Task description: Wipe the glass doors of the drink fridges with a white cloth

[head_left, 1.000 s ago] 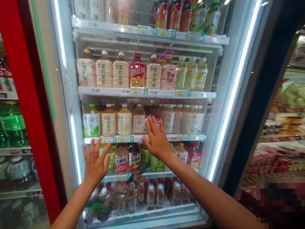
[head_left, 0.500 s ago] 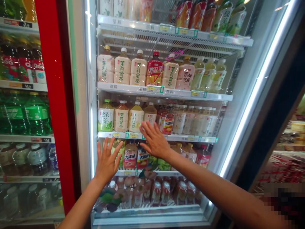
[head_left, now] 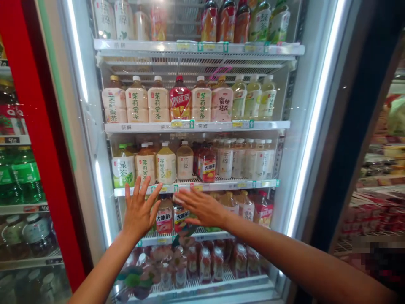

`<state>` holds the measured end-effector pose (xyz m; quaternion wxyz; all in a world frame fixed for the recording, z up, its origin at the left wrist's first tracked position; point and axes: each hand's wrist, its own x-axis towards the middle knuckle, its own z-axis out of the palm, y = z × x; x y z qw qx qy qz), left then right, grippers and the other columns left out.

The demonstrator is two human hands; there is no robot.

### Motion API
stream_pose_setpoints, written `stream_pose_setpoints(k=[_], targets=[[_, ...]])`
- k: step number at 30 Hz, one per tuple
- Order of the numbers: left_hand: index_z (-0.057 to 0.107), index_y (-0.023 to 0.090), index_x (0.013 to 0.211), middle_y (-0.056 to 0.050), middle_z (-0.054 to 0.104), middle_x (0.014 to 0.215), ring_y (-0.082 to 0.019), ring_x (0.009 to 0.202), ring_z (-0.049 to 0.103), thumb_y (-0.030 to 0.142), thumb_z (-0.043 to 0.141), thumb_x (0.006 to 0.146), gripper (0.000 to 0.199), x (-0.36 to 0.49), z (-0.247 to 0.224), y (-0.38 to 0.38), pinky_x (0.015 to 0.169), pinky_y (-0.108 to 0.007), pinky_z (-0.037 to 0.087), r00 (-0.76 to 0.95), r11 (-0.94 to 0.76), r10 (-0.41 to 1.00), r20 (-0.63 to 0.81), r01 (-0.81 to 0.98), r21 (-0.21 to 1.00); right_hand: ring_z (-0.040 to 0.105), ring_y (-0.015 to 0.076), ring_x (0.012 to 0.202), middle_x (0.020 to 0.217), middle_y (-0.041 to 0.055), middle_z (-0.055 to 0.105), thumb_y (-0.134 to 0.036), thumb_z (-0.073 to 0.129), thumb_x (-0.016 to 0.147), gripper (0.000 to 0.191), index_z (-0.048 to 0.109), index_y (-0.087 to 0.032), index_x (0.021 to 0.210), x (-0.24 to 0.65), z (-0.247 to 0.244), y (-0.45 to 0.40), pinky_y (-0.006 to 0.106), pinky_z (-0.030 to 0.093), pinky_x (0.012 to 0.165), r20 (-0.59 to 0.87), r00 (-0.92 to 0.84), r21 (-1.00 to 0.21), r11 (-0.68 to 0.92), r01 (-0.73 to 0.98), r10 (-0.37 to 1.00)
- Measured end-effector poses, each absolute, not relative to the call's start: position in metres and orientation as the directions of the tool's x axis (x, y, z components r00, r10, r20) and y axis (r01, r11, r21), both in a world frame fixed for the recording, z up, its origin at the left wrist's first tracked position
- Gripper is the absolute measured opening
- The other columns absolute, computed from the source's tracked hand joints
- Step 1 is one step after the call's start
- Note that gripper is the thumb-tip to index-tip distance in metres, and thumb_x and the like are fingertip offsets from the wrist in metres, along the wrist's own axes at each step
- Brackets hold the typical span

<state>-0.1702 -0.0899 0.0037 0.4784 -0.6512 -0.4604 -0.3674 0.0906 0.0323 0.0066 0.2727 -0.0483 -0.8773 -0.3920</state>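
Note:
Both of my hands are raised before a glass-fronted drinks cooler. My left hand (head_left: 139, 209) has its fingers spread and holds nothing; it overlaps the lower left shelves, below a green-capped bottle (head_left: 122, 166) and a jasmine tea bottle (head_left: 145, 162). Farther right, my right hand (head_left: 202, 207) is stretched out flat with empty fingers pointing left, just under the fourth shelf edge. Between the hands stand a pink-labelled bottle (head_left: 164, 217) and a dark-labelled one (head_left: 181, 214). Whether either hand touches the glass, I cannot tell.
A red-framed cooler (head_left: 28, 126) with green bottles (head_left: 27, 177) stands at the left. Bright light strips (head_left: 316, 122) run down the cooler's sides. Small bottles (head_left: 205, 261) fill the bottom shelf. Packaged goods (head_left: 363, 211) sit on shelving at the right.
The view has shifted, and the cooler appears farther left. My right hand has moved lower against the shelves, uncovering the bottles above it. My left hand remains spread.

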Motion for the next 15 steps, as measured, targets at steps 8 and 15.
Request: stream_pose_setpoints(k=[8,15], targets=[[0.028,0.038,0.161,-0.001,0.016,0.175,-0.028,0.163,0.012,0.031,0.065,0.094,0.077,-0.117,0.022,-0.065,0.134,-0.056,0.003,0.433,-0.166,0.238,0.870,0.900,-0.402,0.017,0.0242,0.162,0.173,0.0063,0.020,-0.053,0.053,0.102,0.084,0.011,-0.020,0.167,0.171,0.036,0.065,0.052,0.014,0.133,0.699,-0.715,0.531,0.679,0.507,-0.012],[0.032,0.035,0.161,-0.005,0.028,0.171,-0.029,0.162,0.013,0.034,0.065,0.094,0.075,-0.095,0.021,-0.045,0.133,-0.059,0.004,0.526,-0.185,0.267,0.807,0.850,-0.493,0.033,0.0145,0.156,0.166,0.0026,0.041,-0.047,0.051,0.103,0.078,0.014,-0.017,0.166,0.206,-0.016,0.067,0.036,0.028,0.129,0.491,-0.855,0.626,0.751,0.211,-0.169]])
